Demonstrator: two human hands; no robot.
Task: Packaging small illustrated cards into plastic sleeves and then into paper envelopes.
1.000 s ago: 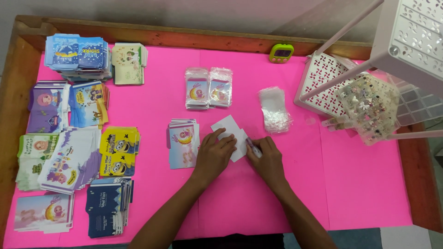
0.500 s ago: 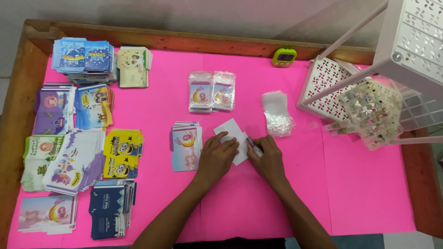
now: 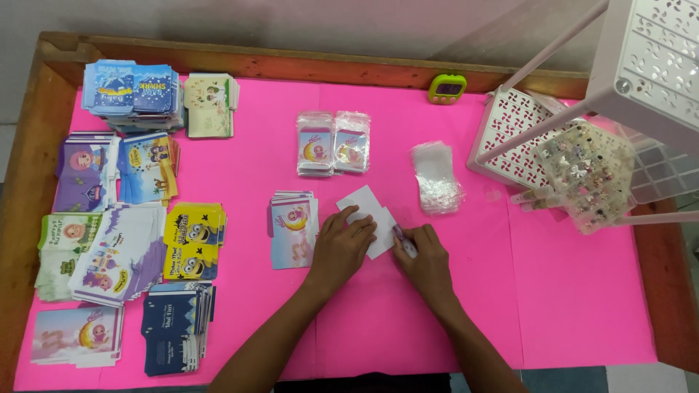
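A small white card (image 3: 364,206) lies tilted on the pink table cover (image 3: 408,320) near the middle. My left hand (image 3: 342,247) presses flat on the card's lower left part, fingers spread. My right hand (image 3: 422,258) rests at the card's right edge and pinches a small pale object, too small to make out. Just left of my left hand sits a short stack of pink-and-white printed cards (image 3: 293,228).
Two clear packets of cards (image 3: 333,143) and a pile of empty clear sleeves (image 3: 435,177) lie beyond the hands. Several stacks of printed cards (image 3: 124,218) fill the left side. A green timer (image 3: 446,88), white lattice rack (image 3: 575,109) and box of small trinkets (image 3: 582,171) stand at right.
Both hands stay on the white card with only slight finger shifts. The view has drifted a little.
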